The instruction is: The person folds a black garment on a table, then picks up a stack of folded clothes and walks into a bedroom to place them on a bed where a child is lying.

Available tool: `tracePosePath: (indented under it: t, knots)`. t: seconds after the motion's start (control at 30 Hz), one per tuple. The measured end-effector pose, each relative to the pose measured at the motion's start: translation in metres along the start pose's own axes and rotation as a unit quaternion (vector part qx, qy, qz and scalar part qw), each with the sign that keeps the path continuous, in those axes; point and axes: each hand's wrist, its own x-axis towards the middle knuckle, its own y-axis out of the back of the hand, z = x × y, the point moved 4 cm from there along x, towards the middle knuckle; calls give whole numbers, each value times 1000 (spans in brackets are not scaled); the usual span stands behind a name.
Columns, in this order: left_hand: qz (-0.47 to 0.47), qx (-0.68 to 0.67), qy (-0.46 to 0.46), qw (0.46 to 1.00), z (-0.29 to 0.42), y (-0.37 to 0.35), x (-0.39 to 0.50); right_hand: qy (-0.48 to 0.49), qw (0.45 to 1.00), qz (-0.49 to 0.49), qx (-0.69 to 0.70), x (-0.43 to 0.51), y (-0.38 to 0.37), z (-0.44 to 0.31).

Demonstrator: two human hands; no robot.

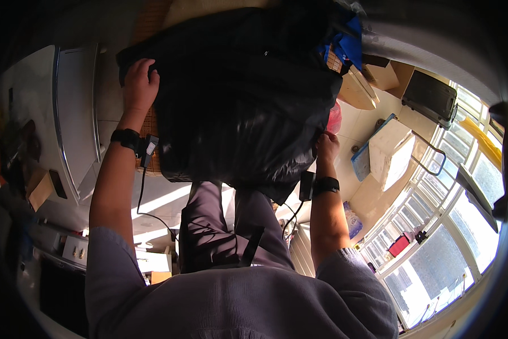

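Observation:
A large black sheet of shiny, creased material (237, 97), perhaps a garment or a bag, is spread out in front of me. My left hand (141, 84) lies on its upper left edge with the fingers bent; I cannot tell whether they pinch it. At the lower right edge, my right hand (328, 146) grips the black material between thumb and fingers. Beneath the sheet, a woven mat (153, 163) shows along the left side. Each wrist wears a black strap with a small cabled device.
To the right, a white foam box (389, 148) sits on a blue hand trolley (360, 163). Beyond it stand a dark suitcase (430, 97) and barred windows (436, 250). Blue cloth (349, 42) lies at the upper right. A white refrigerator-like cabinet (78, 93) stands left. Cables hang by both forearms.

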Motion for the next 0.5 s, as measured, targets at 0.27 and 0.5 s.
tracePosePath:
  t: [0.27,0.5]
  knots:
    - [-134,-122,-183,966,161,-46,34,51,953,-1,-300,-7,0,-30]
    - [-253,66,-177,949,168,-91,52,9,950,-43,-309,51,-7,27]
